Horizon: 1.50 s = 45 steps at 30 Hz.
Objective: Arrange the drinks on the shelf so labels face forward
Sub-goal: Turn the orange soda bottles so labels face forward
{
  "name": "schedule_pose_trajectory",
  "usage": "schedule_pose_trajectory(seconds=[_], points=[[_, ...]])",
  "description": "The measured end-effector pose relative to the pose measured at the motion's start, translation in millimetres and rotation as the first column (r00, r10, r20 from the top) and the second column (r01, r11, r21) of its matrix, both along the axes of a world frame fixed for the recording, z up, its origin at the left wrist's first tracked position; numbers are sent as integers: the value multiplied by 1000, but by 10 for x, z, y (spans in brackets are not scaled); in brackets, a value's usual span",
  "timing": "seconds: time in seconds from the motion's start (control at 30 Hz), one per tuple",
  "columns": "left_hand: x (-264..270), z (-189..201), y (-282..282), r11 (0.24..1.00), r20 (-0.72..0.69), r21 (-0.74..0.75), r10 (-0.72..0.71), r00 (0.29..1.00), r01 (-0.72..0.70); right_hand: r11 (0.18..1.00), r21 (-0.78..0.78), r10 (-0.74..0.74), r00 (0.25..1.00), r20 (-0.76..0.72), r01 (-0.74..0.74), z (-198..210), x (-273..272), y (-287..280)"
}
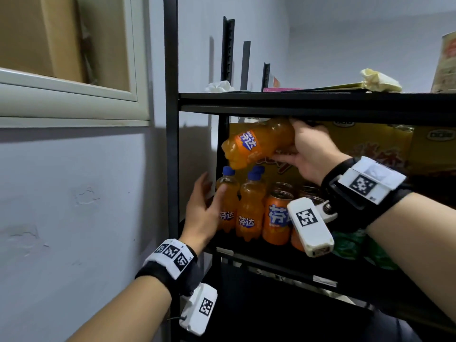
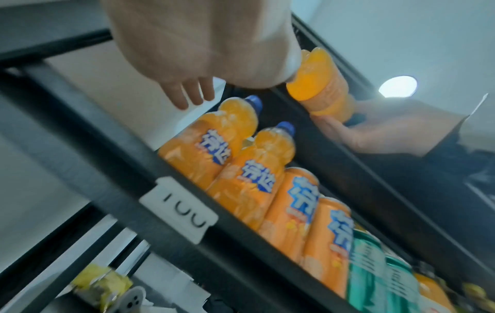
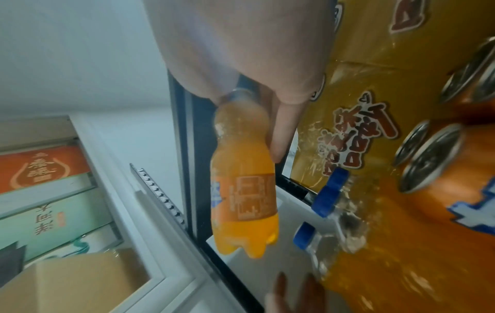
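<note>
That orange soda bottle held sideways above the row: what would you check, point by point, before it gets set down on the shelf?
1. Grip: right hand holds the orange plastic soda bottle at its top end: ok.
2. Bottle upright: it lies tilted, base toward the left: not ok.
3. Cap closed: hidden by the fingers: cannot tell.
4. Standing blue-capped orange bottles show labels forward: ok.
5. Left hand rests open against the leftmost bottle, steadying it: ok.
6. Free slot on the black metal shelf for the bottle: cannot tell.

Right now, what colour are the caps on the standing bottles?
Blue caps, clearest in the head view.
</note>
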<state>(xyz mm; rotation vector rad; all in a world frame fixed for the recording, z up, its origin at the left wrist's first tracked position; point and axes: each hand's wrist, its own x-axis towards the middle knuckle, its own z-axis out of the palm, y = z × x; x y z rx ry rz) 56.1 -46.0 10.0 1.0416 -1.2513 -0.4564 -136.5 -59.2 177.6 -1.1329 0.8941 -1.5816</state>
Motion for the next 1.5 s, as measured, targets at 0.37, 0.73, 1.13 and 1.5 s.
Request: schedule_pose_trajectory(seconds=[0.37, 0.73, 1.13, 1.5], points=[[-445, 551, 618, 761, -142, 268, -576, 805, 591, 951, -284, 23, 944, -330, -123, -504, -79, 222], [-623, 382, 706, 695, -400, 167, -600, 692, 699, 959, -188, 114, 899, -422, -210, -871, -304, 530], [-665, 232, 615, 745, -329, 163, -577, 748, 647, 959, -218, 107, 946, -306, -179, -929, -380, 578], [-617, 197, 629, 780, -261, 221, -531, 806, 585, 961, -219, 91, 939, -332, -171, -1004, -428, 502]])
